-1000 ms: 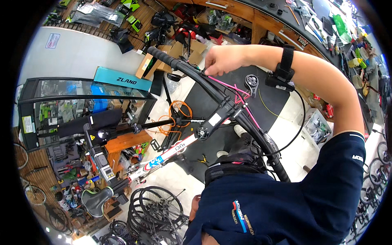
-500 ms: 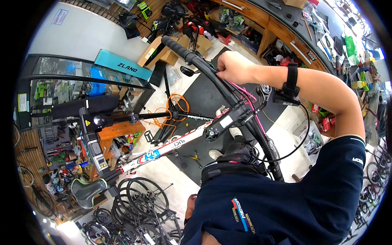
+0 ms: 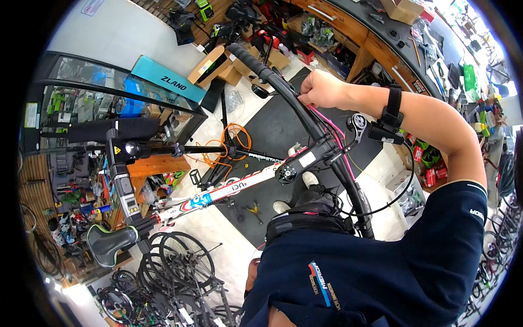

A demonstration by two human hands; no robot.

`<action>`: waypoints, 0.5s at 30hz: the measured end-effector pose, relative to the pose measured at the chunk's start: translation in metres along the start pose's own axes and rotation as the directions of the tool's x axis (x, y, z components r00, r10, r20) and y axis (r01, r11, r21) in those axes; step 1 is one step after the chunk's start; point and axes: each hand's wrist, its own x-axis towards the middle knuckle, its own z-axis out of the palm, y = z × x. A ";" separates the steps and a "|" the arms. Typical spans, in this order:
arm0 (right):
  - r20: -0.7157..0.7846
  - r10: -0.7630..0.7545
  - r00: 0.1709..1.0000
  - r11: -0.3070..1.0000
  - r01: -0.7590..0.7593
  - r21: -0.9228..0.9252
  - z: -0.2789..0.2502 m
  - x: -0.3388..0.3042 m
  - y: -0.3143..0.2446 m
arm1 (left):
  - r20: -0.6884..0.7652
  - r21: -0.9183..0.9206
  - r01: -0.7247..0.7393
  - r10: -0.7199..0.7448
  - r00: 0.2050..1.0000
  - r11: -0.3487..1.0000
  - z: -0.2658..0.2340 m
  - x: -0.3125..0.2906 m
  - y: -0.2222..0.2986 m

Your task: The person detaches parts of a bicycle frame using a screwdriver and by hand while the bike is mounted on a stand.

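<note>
My right hand (image 3: 322,90) is closed, fingertips pinched on the upper end of a pink cable housing (image 3: 342,143) beside the handlebar. The black handlebar (image 3: 291,98) has a grip at its far end and a brake lever (image 3: 260,91) near it. From my fingers the pink housing runs back along the bar toward the stem. A white, red and blue bicycle frame (image 3: 235,188) stretches left to a black saddle (image 3: 111,244). Low beside my waist is my left hand (image 3: 253,272), mostly cut off by my shirt; its fingers are hidden.
A black repair stand (image 3: 121,177) holds the bicycle by the saddle end. Its legs and an orange hose (image 3: 238,136) lie on the floor beyond. A black mat (image 3: 256,210) carries pliers (image 3: 253,209). Several bicycle wheels (image 3: 185,256) stand lower left; a cluttered workbench (image 3: 400,43) is upper right.
The view has shifted slightly, moving my right hand and the handlebar a little right and down in the picture. The right hand keeps its pinch at the pink housing.
</note>
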 end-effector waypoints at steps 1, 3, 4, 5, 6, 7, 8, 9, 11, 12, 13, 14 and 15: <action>0.046 0.035 0.998 0.993 -0.040 0.110 0.000 0.001 0.003 | -0.003 0.000 0.003 -0.003 1.000 1.000 0.001 0.000 0.000; 0.096 0.063 0.993 0.973 -0.083 0.214 0.001 0.005 0.009 | -0.006 -0.003 0.004 -0.004 1.000 1.000 0.004 -0.001 0.000; 0.112 0.085 0.990 0.955 -0.113 0.273 0.003 0.006 0.012 | -0.006 -0.004 0.005 -0.005 1.000 1.000 0.005 0.000 0.000; 0.128 0.106 0.986 0.933 -0.143 0.331 0.003 0.007 0.015 | -0.007 -0.007 0.005 -0.005 1.000 1.000 0.007 0.001 0.001; 0.126 0.106 0.986 0.934 -0.143 0.328 0.001 0.008 0.016 | -0.005 -0.007 0.000 0.000 1.000 1.000 0.008 0.003 0.002; 0.160 0.074 0.984 0.947 -0.120 0.297 0.000 0.008 0.015 | -0.008 -0.010 -0.001 0.001 1.000 1.000 0.009 0.003 0.001; 0.194 0.044 0.980 0.959 -0.095 0.266 -0.002 0.009 0.012 | -0.010 -0.009 -0.003 0.003 1.000 1.000 0.009 0.004 0.001; 0.195 0.040 0.980 0.961 -0.091 0.263 -0.008 0.013 0.008 | -0.012 -0.010 -0.004 0.004 1.000 1.000 0.010 0.004 0.000; 0.303 0.077 0.950 0.995 -0.056 -0.078 -0.032 0.019 -0.018 | -0.021 -0.015 -0.009 0.008 1.000 1.000 0.013 0.004 0.001; 0.209 0.035 0.977 0.989 -0.004 -0.145 -0.037 0.028 -0.027 | -0.032 -0.012 -0.013 0.012 0.999 1.000 0.012 0.003 0.000; 0.100 -0.062 0.993 0.992 0.072 -0.103 -0.039 0.031 -0.042 | -0.041 -0.012 -0.015 0.014 0.999 1.000 0.012 0.001 0.000; 0.059 -0.125 0.990 0.990 0.128 -0.051 -0.041 0.037 -0.048 | -0.035 -0.005 -0.025 0.025 0.999 1.000 0.014 0.004 0.003; 0.000 -0.115 0.993 0.987 0.115 -0.115 -0.037 0.053 -0.051 | -0.036 0.000 -0.035 0.035 0.999 0.999 0.015 0.007 0.006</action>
